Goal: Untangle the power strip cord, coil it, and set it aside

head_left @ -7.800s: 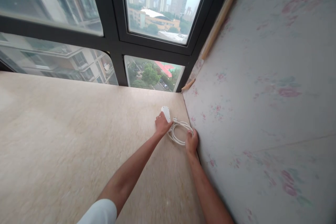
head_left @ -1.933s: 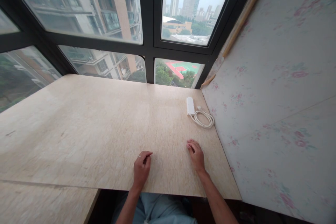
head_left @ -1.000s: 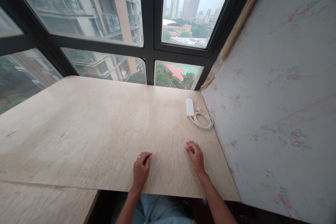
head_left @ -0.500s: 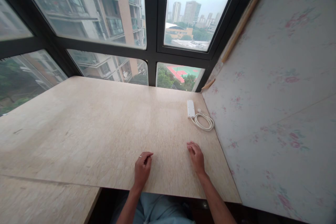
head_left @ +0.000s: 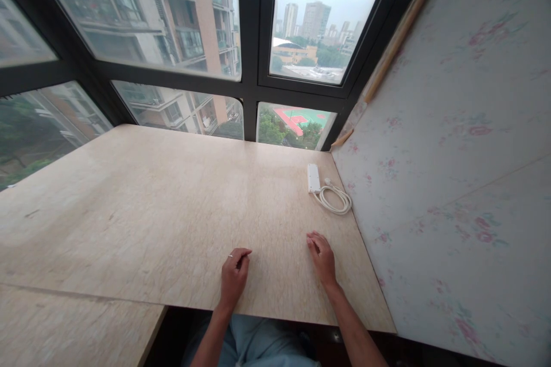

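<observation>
My left hand (head_left: 235, 270) rests on the beige stone-patterned counter (head_left: 172, 218), its fingers curled in toward the thumb and a ring on one finger. Nothing shows in it. To the right, my right hand (head_left: 321, 255) also rests on the counter, its fingers bent and held together with nothing visible in them. Beyond the right hand lies a white power strip (head_left: 313, 178), apart from both hands. Its white cable (head_left: 340, 206) is coiled beside it, with the plug (head_left: 328, 182) near the top of the coil.
Dark window frames (head_left: 251, 69) rise along the counter's far edge. A wall with floral wallpaper (head_left: 447, 183) bounds the right side. At the lower left is another counter section (head_left: 77, 330). My legs (head_left: 267, 341) are below the near edge.
</observation>
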Tool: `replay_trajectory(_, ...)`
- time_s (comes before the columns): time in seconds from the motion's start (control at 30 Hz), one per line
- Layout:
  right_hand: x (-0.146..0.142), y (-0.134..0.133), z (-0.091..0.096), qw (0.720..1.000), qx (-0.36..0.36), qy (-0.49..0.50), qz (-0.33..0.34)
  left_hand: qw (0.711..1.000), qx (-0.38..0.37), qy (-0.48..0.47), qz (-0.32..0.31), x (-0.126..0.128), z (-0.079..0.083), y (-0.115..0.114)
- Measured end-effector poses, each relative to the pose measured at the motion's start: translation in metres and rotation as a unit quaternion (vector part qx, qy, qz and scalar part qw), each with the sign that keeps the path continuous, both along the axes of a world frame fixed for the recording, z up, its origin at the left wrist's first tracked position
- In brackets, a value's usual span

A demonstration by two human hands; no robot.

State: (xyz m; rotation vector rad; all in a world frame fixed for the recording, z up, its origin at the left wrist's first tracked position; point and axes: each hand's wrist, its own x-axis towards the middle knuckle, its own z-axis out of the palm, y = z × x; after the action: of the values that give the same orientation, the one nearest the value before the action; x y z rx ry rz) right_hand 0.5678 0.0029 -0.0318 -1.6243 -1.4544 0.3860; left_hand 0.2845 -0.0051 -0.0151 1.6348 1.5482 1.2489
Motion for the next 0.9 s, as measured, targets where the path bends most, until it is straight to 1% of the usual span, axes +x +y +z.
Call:
replay_trajectory(0.57,-0.0012,0.0002,0.0013,0.999,0.017,-0.027,0.006,1.000,0.003,-0.006,0.001,0.0008,0.0007,0.0010)
replay_trajectory(0.9,-0.0013,-0.0017,0.0035,1.000,-0.020,0.024,-0.003,1.000,-0.003,-0.021,0.003,0.0003,0.0002,0.0015)
